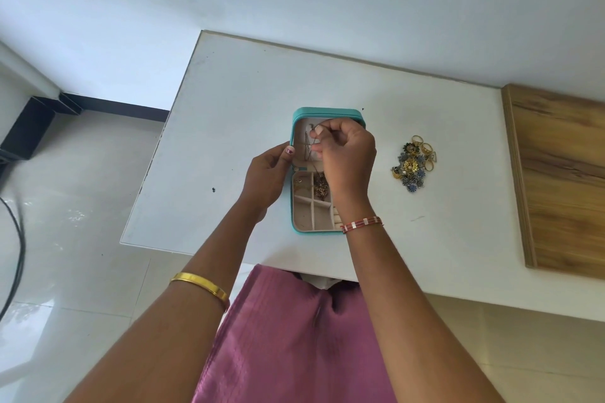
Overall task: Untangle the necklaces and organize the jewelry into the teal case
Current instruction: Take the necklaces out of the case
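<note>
White table (229, 127) carries the open teal case (296, 127), whose left edge the left hand (266, 178) grips, while over its lid the right hand (347, 154) pinches a thin necklace chain (307, 149), with a jewelry heap (413, 163) right of the case.

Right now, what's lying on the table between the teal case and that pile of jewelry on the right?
Nothing: the head view shows bare white table between the teal case and the jewelry pile.
</note>
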Available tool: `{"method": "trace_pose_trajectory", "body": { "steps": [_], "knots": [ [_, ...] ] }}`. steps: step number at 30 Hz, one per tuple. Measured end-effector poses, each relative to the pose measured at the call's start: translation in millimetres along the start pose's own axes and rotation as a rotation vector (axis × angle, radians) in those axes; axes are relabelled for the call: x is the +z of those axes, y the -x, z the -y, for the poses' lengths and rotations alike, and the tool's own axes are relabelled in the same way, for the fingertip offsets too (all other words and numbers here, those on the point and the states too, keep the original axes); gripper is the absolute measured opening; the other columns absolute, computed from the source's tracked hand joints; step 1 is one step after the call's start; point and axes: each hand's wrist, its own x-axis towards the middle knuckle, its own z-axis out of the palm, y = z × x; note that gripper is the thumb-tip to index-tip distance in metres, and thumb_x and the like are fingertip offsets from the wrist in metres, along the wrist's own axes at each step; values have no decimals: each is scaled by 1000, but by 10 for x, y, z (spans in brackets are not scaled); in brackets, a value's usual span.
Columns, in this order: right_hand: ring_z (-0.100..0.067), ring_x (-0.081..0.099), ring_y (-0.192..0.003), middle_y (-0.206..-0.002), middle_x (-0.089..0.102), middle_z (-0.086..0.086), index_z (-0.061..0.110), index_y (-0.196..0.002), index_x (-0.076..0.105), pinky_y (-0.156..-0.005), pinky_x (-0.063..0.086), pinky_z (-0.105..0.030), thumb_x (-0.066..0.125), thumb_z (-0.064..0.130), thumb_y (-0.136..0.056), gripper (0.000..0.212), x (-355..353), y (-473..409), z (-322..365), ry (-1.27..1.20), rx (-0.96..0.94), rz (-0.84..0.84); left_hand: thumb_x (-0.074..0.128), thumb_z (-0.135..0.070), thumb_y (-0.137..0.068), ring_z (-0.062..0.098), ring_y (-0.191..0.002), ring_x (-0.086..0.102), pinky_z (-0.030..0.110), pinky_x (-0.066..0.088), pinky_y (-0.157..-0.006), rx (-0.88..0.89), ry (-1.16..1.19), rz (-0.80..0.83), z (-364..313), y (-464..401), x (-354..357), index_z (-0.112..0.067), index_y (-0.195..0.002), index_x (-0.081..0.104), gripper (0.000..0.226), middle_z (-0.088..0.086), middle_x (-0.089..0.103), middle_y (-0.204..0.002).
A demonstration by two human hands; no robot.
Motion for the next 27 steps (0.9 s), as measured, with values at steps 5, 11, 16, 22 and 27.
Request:
{"method": "trace_pose_trajectory", "body": {
  "steps": [5,11,16,22,27],
  "knots": [
    [-22,64,-72,-77,67,-4,6,-80,67,-71,55,-31,62,6,-83,6,53,56,12,-24,-19,-89,41,-28,-99,13,-94,60,27,45,-88,0,-31,-26,-15,20,23,-14,-109,67,31,-1,69,-99],
    [-26,67,-75,-79,68,-6,17,-75,62,-72,57,-41,61,7,-84,14,96,58,-25,-61,12,-99,40,-25,-99,3,-84,59,16,44,-77,10,-31,-67,-33,50,61,-16,-105,67,29,-3,68,-96],
    [-27,68,-78,-86,72,-12,24,-78,56,-73,57,-48,55,9,-88,18,86,54,-7,-160,49,-115,41,-26,-99,12,-91,58,22,44,-82,-2,-31,-69,-18,51,55,-13,-108,67,30,0,68,-99],
    [-15,63,-59,-86,71,-15,11,-89,53,-55,52,-26,50,9,-93,6,10,32,116,-262,85,-14,42,-25,-98,10,-89,58,23,44,-82,-3,-32,-73,-24,54,56,-19,-103,67,27,-3,67,-96],
    [-5,58,-53,-75,68,-10,17,-80,51,-55,46,-21,49,6,-93,17,-206,118,154,-317,63,-18,41,-26,-99,8,-93,56,17,43,-79,-6,-55,-84,-38,65,58,-16,-110,67,30,-5,66,-98]
  ]
}}
